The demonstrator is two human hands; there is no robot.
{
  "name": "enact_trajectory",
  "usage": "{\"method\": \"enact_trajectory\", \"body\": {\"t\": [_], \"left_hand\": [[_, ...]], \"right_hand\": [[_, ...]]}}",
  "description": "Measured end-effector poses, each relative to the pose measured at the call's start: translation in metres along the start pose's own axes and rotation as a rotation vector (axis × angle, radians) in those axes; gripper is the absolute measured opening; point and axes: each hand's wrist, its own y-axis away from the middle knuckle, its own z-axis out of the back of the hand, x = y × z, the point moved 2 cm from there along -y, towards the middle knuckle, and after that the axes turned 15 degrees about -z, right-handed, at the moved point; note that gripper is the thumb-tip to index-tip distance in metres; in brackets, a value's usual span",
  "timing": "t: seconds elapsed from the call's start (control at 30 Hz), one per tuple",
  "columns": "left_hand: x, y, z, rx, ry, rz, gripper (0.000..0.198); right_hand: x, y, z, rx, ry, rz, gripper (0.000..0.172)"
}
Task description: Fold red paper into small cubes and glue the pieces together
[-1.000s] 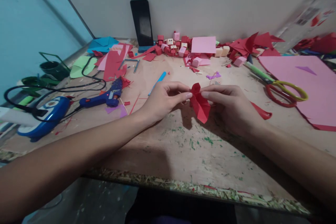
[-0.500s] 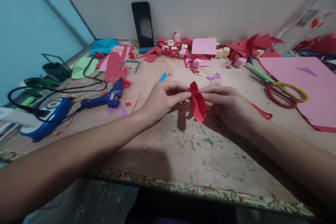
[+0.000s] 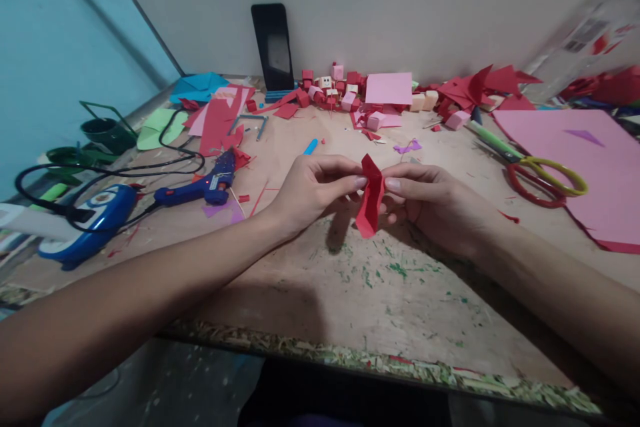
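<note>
A folded piece of red paper (image 3: pixel 371 199) is held upright a little above the wooden table (image 3: pixel 350 293), pinched from both sides. My left hand (image 3: pixel 313 190) grips its left edge with thumb and fingers closed. My right hand (image 3: pixel 437 203) pinches its right edge, fingers curled. The paper's lower tip points down toward the table.
A blue glue gun (image 3: pixel 200 187) with black cable lies at the left. Scissors (image 3: pixel 537 173) with red and yellow handles rest beside a large pink sheet (image 3: pixel 585 160) at the right. A black phone (image 3: pixel 273 47) leans on the wall behind small red and pink cubes (image 3: pixel 335 90) and paper scraps.
The red paper has been turned and folded narrower between my fingers, so it now shows edge-on. The red strip by my right wrist is mostly out of sight.
</note>
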Motion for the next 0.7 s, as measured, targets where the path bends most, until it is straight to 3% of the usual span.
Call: {"method": "enact_trajectory", "body": {"t": [0.27,0.5,0.57,0.7], "left_hand": [[-0.007,-0.003,0.004,0.049,-0.090,-0.086,0.011],[-0.017,-0.006,0.007,0.180,-0.139,-0.024,0.006],[-0.019,-0.006,0.007,0.199,-0.142,0.004,0.012],[-0.025,-0.009,0.006,0.257,-0.286,-0.058,0.015]], "right_hand": [[0.000,0.000,0.004,-0.024,0.032,0.012,0.017],[-0.001,0.000,0.003,-0.043,0.048,-0.004,0.015],[-0.001,0.000,0.003,-0.051,0.038,-0.007,0.015],[0.000,0.001,0.000,-0.047,0.029,-0.011,0.017]]}}
